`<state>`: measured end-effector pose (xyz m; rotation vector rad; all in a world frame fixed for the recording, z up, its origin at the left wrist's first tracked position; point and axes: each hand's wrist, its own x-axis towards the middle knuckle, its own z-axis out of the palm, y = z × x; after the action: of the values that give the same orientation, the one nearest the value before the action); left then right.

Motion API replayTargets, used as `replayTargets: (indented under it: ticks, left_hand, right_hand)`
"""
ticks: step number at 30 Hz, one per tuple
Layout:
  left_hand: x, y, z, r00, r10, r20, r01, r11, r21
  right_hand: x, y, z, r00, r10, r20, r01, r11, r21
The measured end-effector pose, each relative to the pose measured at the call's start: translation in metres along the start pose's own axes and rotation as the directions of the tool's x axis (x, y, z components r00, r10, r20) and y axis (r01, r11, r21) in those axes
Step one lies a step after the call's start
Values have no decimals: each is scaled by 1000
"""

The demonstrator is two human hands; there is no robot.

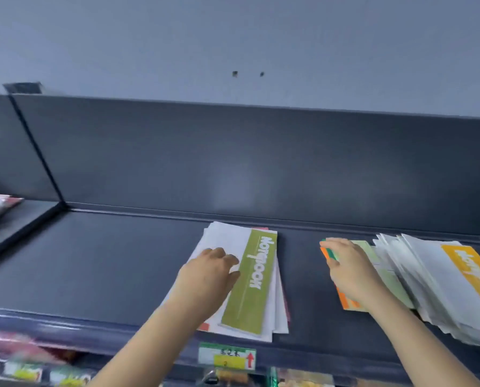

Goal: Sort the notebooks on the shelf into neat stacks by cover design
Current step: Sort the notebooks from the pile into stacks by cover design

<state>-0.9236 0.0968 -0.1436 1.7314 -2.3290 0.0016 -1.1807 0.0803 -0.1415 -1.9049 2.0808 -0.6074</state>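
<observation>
green stack (251, 289) under left hand (208, 272), orange (348, 302) under right (347, 265)

Dark grey shelf (107, 261) with upright back panel.
- Centre: loose stack of white notebooks, the top green-banded notebook (250, 283) printed "Notebook"; pink edges show beneath. The left hand (208, 275) rests on its white cover, thumb at the green band.
- Right of it, apart: orange-edged notebooks (347, 301) under pale green ones. The right hand (347, 269) lies on top.
- Far right: fanned pile (428, 280), topped by a yellow band.
- Shelf front edge: price label (227, 356) with a red arrow.
- Shelf below: blurred goods.
</observation>
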Motion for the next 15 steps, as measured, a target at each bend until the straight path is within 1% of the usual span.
replayTargets:
  ticks: [4, 7, 9, 11, 15]
  left_hand:
    - [-57, -130, -41, 977, -186, -107, 187, 982, 2]
    - [-107, -221, -71, 937, -299, -180, 307, 952, 18]
    - [-139, -275, -88, 924, -332, -189, 349, 935, 64]
    - [-170, -321, -101, 914, -354, -199, 379, 919, 109]
    - [-217, -398, -121, 870, -437, -229, 476, 865, 160]
  right_hand:
    - [-6, -111, 58, 980, -160, 116, 162, 987, -4]
    - [-19, -206, 107, 933, -279, 226, 275, 960, 50]
    - [-28, -268, 137, 896, -353, 268, 346, 935, 77]
    - [-38, -326, 161, 865, -418, 277, 406, 908, 103]
    - [-53, -422, 202, 795, -513, 325, 483, 858, 173]
